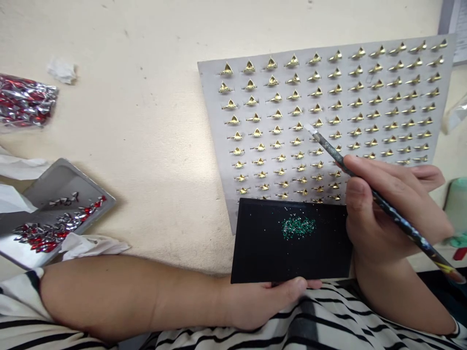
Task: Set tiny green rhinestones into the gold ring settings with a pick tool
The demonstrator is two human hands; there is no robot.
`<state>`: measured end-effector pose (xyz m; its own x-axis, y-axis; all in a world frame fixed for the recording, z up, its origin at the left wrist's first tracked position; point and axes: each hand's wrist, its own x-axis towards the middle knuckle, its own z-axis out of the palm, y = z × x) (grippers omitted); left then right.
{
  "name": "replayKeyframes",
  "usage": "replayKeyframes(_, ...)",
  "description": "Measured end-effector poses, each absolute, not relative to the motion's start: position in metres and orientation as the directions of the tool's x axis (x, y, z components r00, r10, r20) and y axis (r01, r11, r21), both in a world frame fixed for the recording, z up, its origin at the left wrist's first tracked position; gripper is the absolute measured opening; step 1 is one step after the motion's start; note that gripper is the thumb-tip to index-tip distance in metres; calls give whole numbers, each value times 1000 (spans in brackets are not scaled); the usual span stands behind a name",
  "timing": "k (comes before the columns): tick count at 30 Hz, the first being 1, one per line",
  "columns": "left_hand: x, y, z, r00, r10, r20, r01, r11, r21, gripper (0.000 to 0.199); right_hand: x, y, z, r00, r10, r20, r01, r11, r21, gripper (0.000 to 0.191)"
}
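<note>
My right hand [386, 209] pinches a dark, paint-stained stick [399, 221] like a pen. Its pale tip is over the grey board [215, 97], beside one of the small gold triangular pieces [298, 126] standing in rows there. My left hand [266, 299] holds a black rectangular tray [262, 257] from below, with the thumb at its near edge. Tiny green stones [298, 227] lie in a small heap on the black tray, with a few scattered around. The black tray overlaps the near edge of the board.
On the left, a metal tray [104, 187] holds red and silver stones, with white tissue [89, 245] beside it. Behind are a bag of red-silver stones [27, 102] and crumpled tissue [62, 70]. A greenish container [458, 204] stands at the right edge.
</note>
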<state>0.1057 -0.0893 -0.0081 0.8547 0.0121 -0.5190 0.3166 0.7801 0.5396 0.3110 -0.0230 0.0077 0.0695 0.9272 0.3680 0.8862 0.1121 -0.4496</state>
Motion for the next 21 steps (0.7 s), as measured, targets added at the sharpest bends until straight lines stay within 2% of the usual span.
replayKeyframes(8, 106, -90, -8, 851, 41, -524, 302, 777, 552, 64, 308, -22, 7, 100, 919, 381, 888, 90, -450, 42)
replayKeyframes(14, 107, -90, -7, 855, 46, -516, 293, 779, 555, 67, 313, -24, 11, 42, 942, 333, 895, 112, -431, 46)
replayKeyframes(21, 108, -88, -7, 850, 45, -525, 305, 771, 559, 68, 303, -28, 13, 102, 955, 280, 905, 28, -425, 50)
